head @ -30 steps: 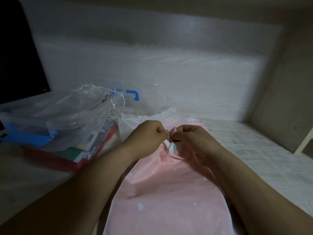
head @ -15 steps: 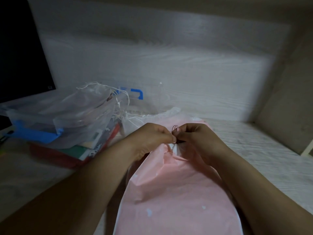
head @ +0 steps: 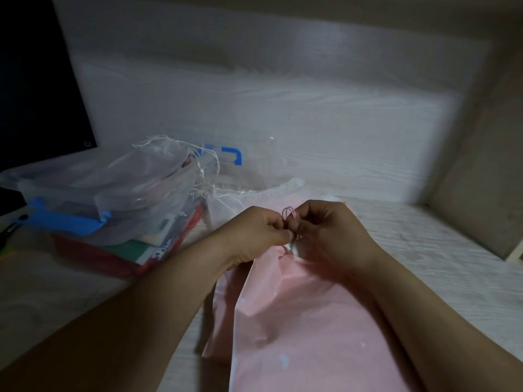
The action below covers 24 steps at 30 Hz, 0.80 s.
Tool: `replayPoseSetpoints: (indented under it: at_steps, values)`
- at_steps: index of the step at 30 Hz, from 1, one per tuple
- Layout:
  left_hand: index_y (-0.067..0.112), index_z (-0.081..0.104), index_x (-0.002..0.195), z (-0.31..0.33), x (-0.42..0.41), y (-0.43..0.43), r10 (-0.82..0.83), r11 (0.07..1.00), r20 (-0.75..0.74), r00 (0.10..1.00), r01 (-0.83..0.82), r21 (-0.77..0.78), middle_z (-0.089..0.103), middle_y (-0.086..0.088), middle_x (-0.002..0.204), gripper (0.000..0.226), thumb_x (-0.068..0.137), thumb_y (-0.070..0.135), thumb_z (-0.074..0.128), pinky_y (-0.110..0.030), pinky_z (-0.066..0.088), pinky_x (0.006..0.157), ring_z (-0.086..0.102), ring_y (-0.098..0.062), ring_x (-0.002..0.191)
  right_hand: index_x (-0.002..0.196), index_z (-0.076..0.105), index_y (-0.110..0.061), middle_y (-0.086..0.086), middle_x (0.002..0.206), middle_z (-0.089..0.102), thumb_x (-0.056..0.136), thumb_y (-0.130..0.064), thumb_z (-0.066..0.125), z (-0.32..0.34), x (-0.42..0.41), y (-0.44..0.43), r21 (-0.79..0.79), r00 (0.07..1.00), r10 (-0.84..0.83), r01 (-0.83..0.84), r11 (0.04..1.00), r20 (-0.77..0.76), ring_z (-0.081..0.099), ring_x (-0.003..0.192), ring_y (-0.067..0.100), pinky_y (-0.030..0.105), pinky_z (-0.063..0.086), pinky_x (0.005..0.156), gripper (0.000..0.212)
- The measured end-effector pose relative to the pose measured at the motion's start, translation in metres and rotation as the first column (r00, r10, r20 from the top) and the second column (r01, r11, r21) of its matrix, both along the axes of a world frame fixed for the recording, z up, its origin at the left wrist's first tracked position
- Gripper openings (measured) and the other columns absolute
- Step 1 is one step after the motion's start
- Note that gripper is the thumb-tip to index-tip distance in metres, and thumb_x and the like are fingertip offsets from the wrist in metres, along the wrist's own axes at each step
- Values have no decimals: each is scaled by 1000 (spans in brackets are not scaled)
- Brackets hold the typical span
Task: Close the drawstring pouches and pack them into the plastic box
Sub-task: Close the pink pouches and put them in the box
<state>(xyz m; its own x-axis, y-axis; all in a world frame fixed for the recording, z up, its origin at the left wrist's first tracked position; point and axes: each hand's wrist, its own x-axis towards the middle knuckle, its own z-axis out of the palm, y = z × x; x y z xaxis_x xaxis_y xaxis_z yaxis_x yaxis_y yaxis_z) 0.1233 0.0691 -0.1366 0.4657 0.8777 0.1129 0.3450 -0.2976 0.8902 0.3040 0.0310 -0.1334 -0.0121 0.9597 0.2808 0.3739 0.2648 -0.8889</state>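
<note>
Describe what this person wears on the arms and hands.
Nothing that shows. The left hand and right hand are bare, with no gloves or rings visible. The left forearm and right forearm are bare to the frame edge: no sleeve, watch or bracelet. The light is dim, so small details could be missed.

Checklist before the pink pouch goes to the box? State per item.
1. Left hand pinching thin pink drawstring: ok.
2. Right hand pinching the same drawstring: ok.
3. Flat pink drawstring pouch mouth cinched: cannot tell, hands cover it.
4. Knot finished: cannot tell; loops stand above the hands.
5. Room in clear plastic box with blue clips: cannot tell; translucent white pouches heaped over it.
</note>
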Motion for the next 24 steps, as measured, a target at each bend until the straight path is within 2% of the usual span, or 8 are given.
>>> replayPoseSetpoints:
  at_steps: [5, 8, 11, 14, 16, 19, 22, 24]
  values:
    - [12, 60, 68, -4, 6, 0, 62, 991, -27, 998, -58, 119, 72, -11, 81, 25, 73, 34, 70, -43, 52, 71, 64, -30, 72, 83, 74, -23, -7, 76, 75, 95, -12, 71, 4, -1, -4, 186, 949, -87, 31, 982, 302, 67, 67, 6, 20, 49, 64, 16]
    - [22, 61, 72, -6, 13, -2, 100, 982, -51, 994, -90, 165, 67, 2, 69, 13, 77, 33, 67, -38, 51, 69, 62, -18, 68, 87, 75, -23, -10, 77, 76, 95, -13, 72, 3, -2, -5, 246, 930, -118, 31, 969, 348, 70, 70, 6, 19, 49, 65, 13]
    - [26, 60, 71, -5, 16, -6, 127, 970, -110, 986, -100, 223, 59, 9, 61, 19, 89, 19, 63, -26, 40, 59, 55, -8, 61, 86, 74, -21, -7, 74, 76, 95, -13, 71, 3, -3, -6, 233, 949, -75, 2, 973, 306, 68, 62, 6, 18, 48, 62, 13]
    - [13, 64, 73, -4, 11, -4, 54, 987, -55, 997, -45, 152, 52, 11, 56, 20, 93, 9, 61, -23, 35, 53, 46, -6, 51, 85, 73, -14, 0, 70, 73, 95, -11, 71, 2, -1, -4, 165, 984, -29, 0, 986, 175, 61, 57, 10, 24, 47, 58, 11]
    - [4, 66, 81, -4, 4, -1, -32, 998, 13, 999, 31, 64, 53, -2, 67, 15, 95, 9, 65, -28, 36, 62, 47, -13, 62, 84, 70, -8, 2, 68, 70, 95, -9, 71, 2, 1, -2, 108, 998, -12, 5, 994, 66, 56, 54, 10, 24, 44, 56, 11]
    - [15, 65, 80, -6, -4, 4, -141, 987, 142, 980, 150, -50, 56, -14, 85, 17, 94, 18, 73, -35, 50, 68, 53, -25, 78, 84, 70, -6, 5, 68, 66, 96, -8, 70, 4, 2, -3, 37, 998, 39, -38, 999, -48, 51, 52, 9, 23, 41, 53, 12]
    - [14, 59, 78, -6, -8, 5, -187, 976, 188, 964, 204, -77, 52, -14, 86, 23, 99, 12, 68, -26, 50, 52, 51, -23, 71, 87, 70, -2, 25, 77, 66, 96, -7, 69, 4, 1, -5, 5, 988, 88, -88, 996, -126, 53, 62, 17, 28, 41, 59, 10]
    - [12, 59, 80, -4, -10, 3, -197, 978, 177, 964, 205, -32, 54, -11, 81, 22, 101, 13, 66, -22, 46, 56, 51, -14, 67, 88, 71, -1, 34, 88, 67, 96, -8, 69, 5, 3, -5, 7, 987, 90, -90, 996, -135, 54, 71, 24, 35, 41, 68, 11]
